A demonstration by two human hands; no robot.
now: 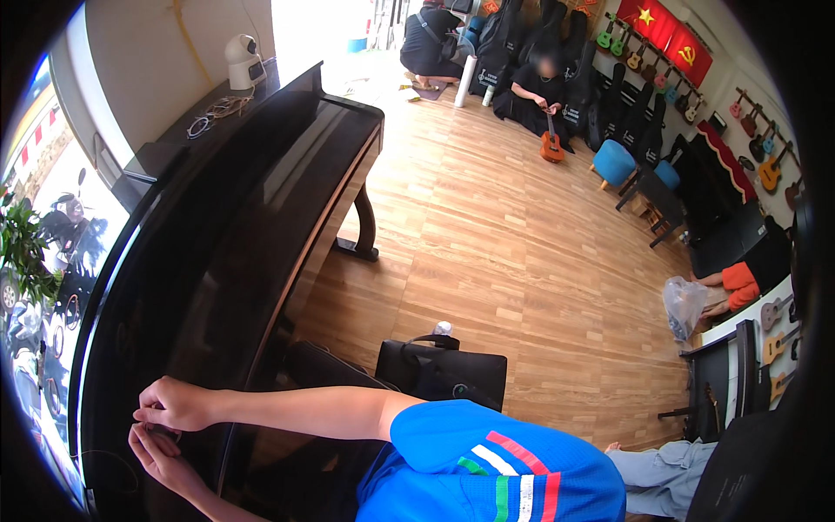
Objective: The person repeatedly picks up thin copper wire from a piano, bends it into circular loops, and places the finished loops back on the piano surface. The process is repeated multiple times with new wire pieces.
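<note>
Both my hands are together over the black piano (217,235) at the lower left. My right hand (181,404) reaches in from the blue sleeve, its fingers bent in a pinch. Just below it, my left hand (165,459) has its fingers pressed around a small dark object (163,432), which shows only in part between the two hands. What the right fingertips grip is too small to make out. A thin, curved, string-like line (130,470) lies beside the left hand on the black surface.
A black bag (444,374) stands right of the piano. A white camera (243,63) and coiled cables (222,111) lie beyond. On the floor, a seated person holds a ukulele (551,146); another person (430,43) crouches. Blue stools (614,163) and a plastic bag (684,304) are right.
</note>
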